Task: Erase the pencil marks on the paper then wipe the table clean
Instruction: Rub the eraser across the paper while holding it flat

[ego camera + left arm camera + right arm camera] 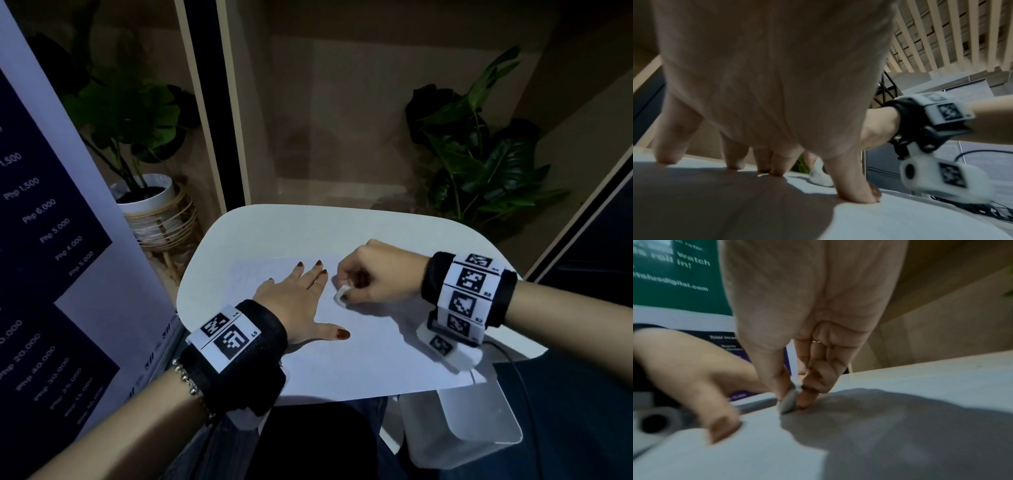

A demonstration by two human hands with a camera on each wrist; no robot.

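A white sheet of paper [370, 346] is seen lying flat on the small white table [308, 226], its near edge hanging slightly past the table's front. The sheet is pinned by the left hand [294, 301], which is laid palm-down with the fingers straight and spread, nothing being held in it. A small white eraser [341, 294] is pinched between the thumb and curled fingers of the right hand [376, 274], its lower end touching the paper just beside the left fingertips. In the right wrist view the eraser [788, 400] is shown standing tilted on its worn, rounded end. Faint marks can be made out on the far left part of the sheet, too pale to be read. The paper is judged to be light, thin and easily creased or dragged, so it is best held down flat close to the rubbed spot rather than gripped at an edge. The eraser is judged to be soft, slightly grippy and small; a low pinch near its working end would be favoured for control. No cloth for the wiping step can be seen.
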